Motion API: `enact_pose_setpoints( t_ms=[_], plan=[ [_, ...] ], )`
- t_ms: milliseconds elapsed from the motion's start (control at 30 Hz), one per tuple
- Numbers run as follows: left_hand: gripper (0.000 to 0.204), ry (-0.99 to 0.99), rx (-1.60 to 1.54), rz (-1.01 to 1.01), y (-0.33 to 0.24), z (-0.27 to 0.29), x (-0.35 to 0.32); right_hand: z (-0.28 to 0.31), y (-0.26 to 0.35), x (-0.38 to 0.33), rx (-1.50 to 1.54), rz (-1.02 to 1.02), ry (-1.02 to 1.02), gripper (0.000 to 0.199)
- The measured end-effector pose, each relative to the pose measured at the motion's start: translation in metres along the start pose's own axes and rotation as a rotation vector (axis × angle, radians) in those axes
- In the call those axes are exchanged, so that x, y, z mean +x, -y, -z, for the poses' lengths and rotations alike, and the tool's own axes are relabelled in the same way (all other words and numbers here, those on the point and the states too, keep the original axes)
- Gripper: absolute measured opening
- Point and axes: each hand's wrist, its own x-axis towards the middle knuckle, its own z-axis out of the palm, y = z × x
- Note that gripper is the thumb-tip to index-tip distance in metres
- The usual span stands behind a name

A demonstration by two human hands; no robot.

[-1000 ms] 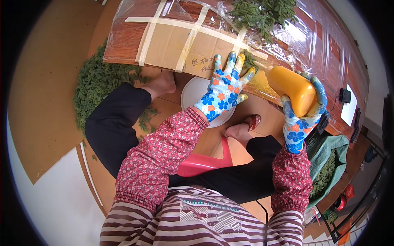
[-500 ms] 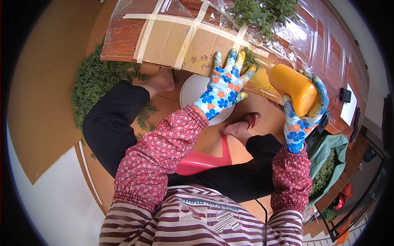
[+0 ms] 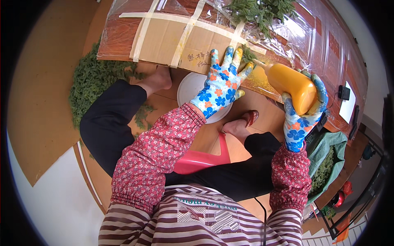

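My left hand (image 3: 219, 84), in a flowered blue and white glove, lies palm down with its fingers spread over the near edge of a taped cardboard sheet (image 3: 160, 43). A small green sprig (image 3: 247, 54) shows just beyond its middle and index fingertips. My right hand (image 3: 303, 108), gloved alike, is wrapped round a yellow-orange squeeze bottle (image 3: 291, 84). The bottle is tilted, its pale narrow nozzle pointing left at the sprig. Beneath the nozzle, a yellow-stained patch (image 3: 262, 80) with scattered specks covers the table edge. Whether the nozzle tip touches the sprig I cannot tell.
Green sprigs (image 3: 262, 14) lie on the plastic-covered table (image 3: 332, 53). A heap of greenery (image 3: 88, 88) is on the floor at left, and a green sack (image 3: 332, 143) of it at right. A white round lid or bucket (image 3: 191, 88) and red stool (image 3: 201, 160) are below.
The whole view has shifted slightly. My left hand stays spread on the cardboard, and my right hand keeps its hold on the bottle with the nozzle still beside the sprig.
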Motion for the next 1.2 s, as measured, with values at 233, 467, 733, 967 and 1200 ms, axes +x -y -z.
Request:
enact_pose_setpoints(
  t_ms=[233, 467, 733, 967, 1200],
  plan=[
    [0.073, -0.050, -0.030, -0.015, 0.006, -0.011, 0.001, 0.004, 0.002, 0.000, -0.068, -0.015, 0.009, 0.064],
    [0.070, -0.032, -0.013, 0.001, 0.004, -0.010, 0.001, 0.011, -0.003, 0.001, -0.030, -0.050, -0.075, 0.067],
    [0.066, -0.020, 0.040, 0.002, 0.003, -0.003, 0.001, 0.022, -0.006, 0.006, -0.074, -0.084, -0.111, 0.060],
    [0.067, -0.010, 0.028, 0.006, 0.001, -0.004, 0.002, 0.023, 0.001, 0.008, 0.026, -0.073, -0.148, 0.059],
    [0.071, -0.011, -0.009, -0.001, 0.003, -0.007, 0.003, 0.012, 0.000, 0.009, -0.023, -0.073, -0.089, 0.060]
  ],
)
